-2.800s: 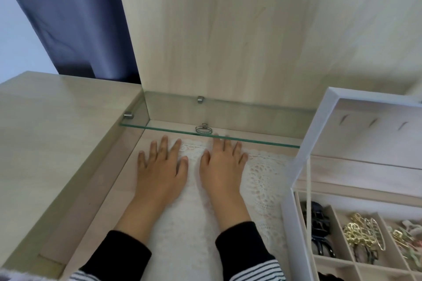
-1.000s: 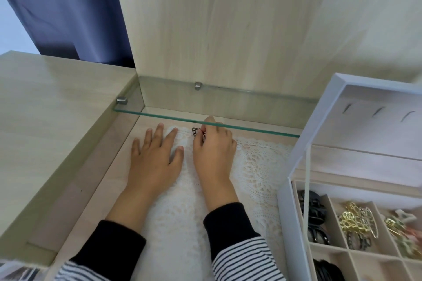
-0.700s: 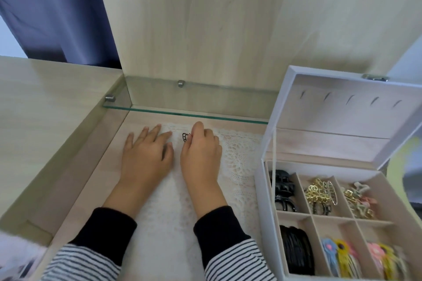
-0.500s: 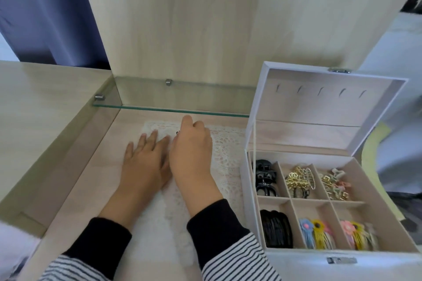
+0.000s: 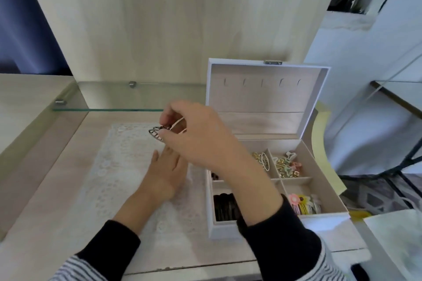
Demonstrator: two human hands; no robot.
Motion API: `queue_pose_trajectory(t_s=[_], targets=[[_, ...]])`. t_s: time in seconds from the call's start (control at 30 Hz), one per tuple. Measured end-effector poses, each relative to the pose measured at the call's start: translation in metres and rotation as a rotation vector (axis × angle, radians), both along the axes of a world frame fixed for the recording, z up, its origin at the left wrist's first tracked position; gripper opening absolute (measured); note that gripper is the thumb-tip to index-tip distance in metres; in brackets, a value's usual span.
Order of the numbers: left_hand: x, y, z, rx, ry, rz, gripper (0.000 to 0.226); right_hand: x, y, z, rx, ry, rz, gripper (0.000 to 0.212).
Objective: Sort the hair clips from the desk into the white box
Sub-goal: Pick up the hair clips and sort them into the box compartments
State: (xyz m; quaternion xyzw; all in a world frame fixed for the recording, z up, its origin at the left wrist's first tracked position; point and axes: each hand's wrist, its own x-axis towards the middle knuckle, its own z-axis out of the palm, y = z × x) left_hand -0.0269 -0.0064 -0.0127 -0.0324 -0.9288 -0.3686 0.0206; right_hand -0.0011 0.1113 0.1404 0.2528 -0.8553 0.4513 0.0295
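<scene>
Lifted now off the worktop (image 5: 57,201), my right hand (image 5: 201,137) pinches the hair clip (image 5: 155,133) above the lace mat (image 5: 118,155), near the back edge, left of the white box (image 5: 209,223); my left hand (image 5: 166,172) lies flat, fingers released.

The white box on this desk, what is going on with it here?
A person is sorting hair clips. The right hand pinches a small metal hair clip over the lace mat, just left of the open white box. The left hand rests flat on the mat. The box's compartments already hold gold clips, dark items and flower clips.
</scene>
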Motion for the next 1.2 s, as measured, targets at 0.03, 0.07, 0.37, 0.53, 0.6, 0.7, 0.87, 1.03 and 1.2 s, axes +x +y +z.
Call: queue_pose_trajectory(t_s=[0.03,0.07,0.37,0.53,0.6,0.7,0.87,1.03,1.2], targets=[[0.002,0.009,0.005,0.08,0.021,-0.027,0.048,0.001,0.016,0.005,-0.016,-0.011,0.023,0.005],[0.005,0.02,0.01,0.159,0.031,-0.053,0.05,0.0,0.03,0.008,-0.028,-0.022,0.037,0.005],[-0.019,0.063,0.013,0.765,0.064,-0.008,0.063,-0.02,0.138,-0.014,-0.035,-0.113,-0.16,0.004],[-0.021,0.07,0.007,0.87,0.047,-0.007,0.061,-0.035,0.152,-0.045,0.046,-0.096,-0.254,0.008],[-0.015,0.074,0.013,0.907,0.04,-0.003,0.064,-0.04,0.152,-0.055,0.107,-0.074,-0.272,0.009],[-0.012,0.077,0.014,0.969,0.027,-0.007,0.066,-0.045,0.153,-0.066,0.196,-0.04,-0.281,0.011],[-0.015,0.077,0.008,0.986,0.036,-0.053,0.06,-0.048,0.152,-0.072,0.324,-0.001,-0.284,0.013],[-0.016,0.076,0.005,0.937,0.05,-0.076,0.059,-0.046,0.148,-0.073,0.464,0.095,-0.293,0.012],[-0.014,0.076,0.006,0.898,0.063,-0.091,0.054,-0.041,0.145,-0.072,0.551,0.166,-0.288,0.015]])
